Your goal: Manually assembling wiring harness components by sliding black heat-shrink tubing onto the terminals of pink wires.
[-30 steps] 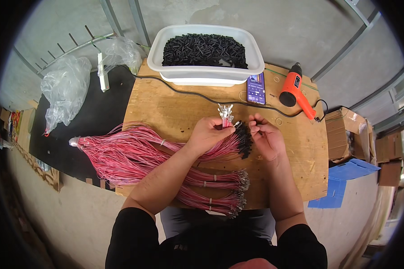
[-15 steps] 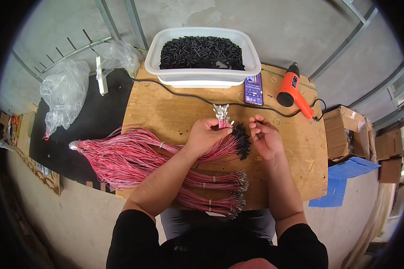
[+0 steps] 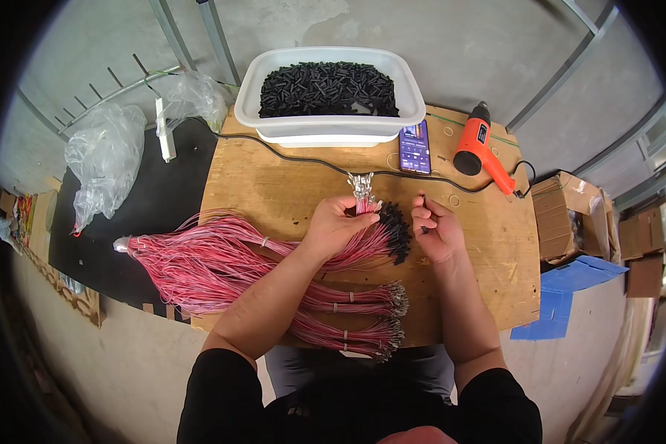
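Observation:
My left hand [image 3: 337, 224] is closed round a bunch of pink and white wires, their bare metal terminals [image 3: 360, 183] fanning out above the fingers. Just right of it, my right hand [image 3: 438, 231] is curled, with a small black tube [image 3: 423, 200] upright at its fingertips. Between the hands lie wire ends covered with black sleeves [image 3: 398, 233]. The long bundle of pink wires [image 3: 192, 259] stretches left under my left forearm. Two tied wire bunches with bare metal ends [image 3: 398, 300] rest nearer to me.
A white tub [image 3: 414, 103] of short black tubes stands at the table's back. Right of it lie a phone [image 3: 414, 152] and an orange heat gun [image 3: 481, 152]. A black cable [image 3: 303, 157] crosses the wooden table [image 3: 496, 288]. Plastic bags [image 3: 111, 163] sit left; cardboard boxes [image 3: 570, 214] stand right.
My right hand's fingers have curled in further, and a small black tube now shows upright at their tips. My left hand keeps its hold on the wires, nearly in place.

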Demonstrator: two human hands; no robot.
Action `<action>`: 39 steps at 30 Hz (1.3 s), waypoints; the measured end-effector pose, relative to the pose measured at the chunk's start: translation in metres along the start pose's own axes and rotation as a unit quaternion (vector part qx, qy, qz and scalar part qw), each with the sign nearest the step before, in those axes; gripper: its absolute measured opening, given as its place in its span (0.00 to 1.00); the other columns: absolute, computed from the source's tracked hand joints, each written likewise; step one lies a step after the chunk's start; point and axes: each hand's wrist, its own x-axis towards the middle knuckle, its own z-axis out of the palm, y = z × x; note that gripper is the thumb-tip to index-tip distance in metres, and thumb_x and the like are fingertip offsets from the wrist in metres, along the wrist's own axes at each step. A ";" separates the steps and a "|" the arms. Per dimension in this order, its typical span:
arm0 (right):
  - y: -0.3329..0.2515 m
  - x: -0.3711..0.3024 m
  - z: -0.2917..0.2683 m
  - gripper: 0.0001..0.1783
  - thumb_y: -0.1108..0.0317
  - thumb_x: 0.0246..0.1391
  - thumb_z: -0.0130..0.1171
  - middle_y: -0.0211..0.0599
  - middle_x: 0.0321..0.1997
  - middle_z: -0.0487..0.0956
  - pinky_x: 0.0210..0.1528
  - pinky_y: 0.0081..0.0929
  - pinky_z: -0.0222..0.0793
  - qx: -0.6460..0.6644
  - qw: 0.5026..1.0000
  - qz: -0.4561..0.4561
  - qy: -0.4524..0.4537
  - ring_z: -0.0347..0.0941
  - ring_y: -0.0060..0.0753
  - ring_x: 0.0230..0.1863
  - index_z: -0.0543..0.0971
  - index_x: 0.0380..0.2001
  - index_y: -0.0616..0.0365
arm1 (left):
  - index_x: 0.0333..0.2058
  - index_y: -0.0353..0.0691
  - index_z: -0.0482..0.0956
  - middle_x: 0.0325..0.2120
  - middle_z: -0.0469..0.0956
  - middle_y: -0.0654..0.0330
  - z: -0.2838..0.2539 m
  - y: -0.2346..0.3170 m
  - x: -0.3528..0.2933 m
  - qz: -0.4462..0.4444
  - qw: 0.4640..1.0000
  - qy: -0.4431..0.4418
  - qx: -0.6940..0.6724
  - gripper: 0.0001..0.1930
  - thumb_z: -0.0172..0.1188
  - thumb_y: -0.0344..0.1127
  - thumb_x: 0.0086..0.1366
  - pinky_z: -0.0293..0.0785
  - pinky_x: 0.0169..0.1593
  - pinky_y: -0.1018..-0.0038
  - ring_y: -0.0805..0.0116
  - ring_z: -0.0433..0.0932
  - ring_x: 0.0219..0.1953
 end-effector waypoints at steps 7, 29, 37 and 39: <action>-0.008 0.002 -0.005 0.10 0.71 0.70 0.46 0.42 0.40 0.77 0.28 0.14 0.69 0.108 0.993 -0.037 -0.019 0.69 0.26 0.34 0.73 0.47 0.64 | 0.42 0.30 0.83 0.39 0.83 0.60 0.000 0.002 0.000 -0.027 0.999 -0.003 -0.024 0.10 0.67 0.25 0.63 0.76 0.50 0.79 0.76 0.79 0.41; 0.021 -0.018 0.027 0.09 0.78 0.58 0.61 0.41 0.37 0.83 0.23 0.12 0.54 -0.340 0.927 -0.152 -0.042 0.62 0.12 0.21 0.81 0.43 0.64 | 0.39 0.29 0.83 0.34 0.83 0.60 0.001 0.009 -0.003 -0.032 0.996 -0.012 -0.085 0.08 0.67 0.27 0.63 0.76 0.44 0.79 0.76 0.79 0.36; 0.036 -0.019 0.030 0.10 0.78 0.55 0.65 0.37 0.34 0.84 0.23 0.11 0.52 -0.400 0.903 -0.158 -0.017 0.59 0.09 0.20 0.83 0.41 0.64 | 0.37 0.29 0.84 0.31 0.83 0.62 0.002 0.010 -0.004 -0.036 0.995 -0.013 -0.094 0.07 0.66 0.28 0.63 0.75 0.40 0.81 0.79 0.78 0.33; 0.038 -0.019 0.030 0.09 0.78 0.55 0.65 0.38 0.34 0.84 0.23 0.11 0.52 -0.403 0.901 -0.159 -0.017 0.59 0.09 0.20 0.83 0.41 0.65 | 0.37 0.30 0.84 0.30 0.83 0.63 0.001 0.009 -0.004 -0.027 0.997 -0.022 -0.069 0.07 0.67 0.28 0.63 0.74 0.37 0.81 0.80 0.77 0.32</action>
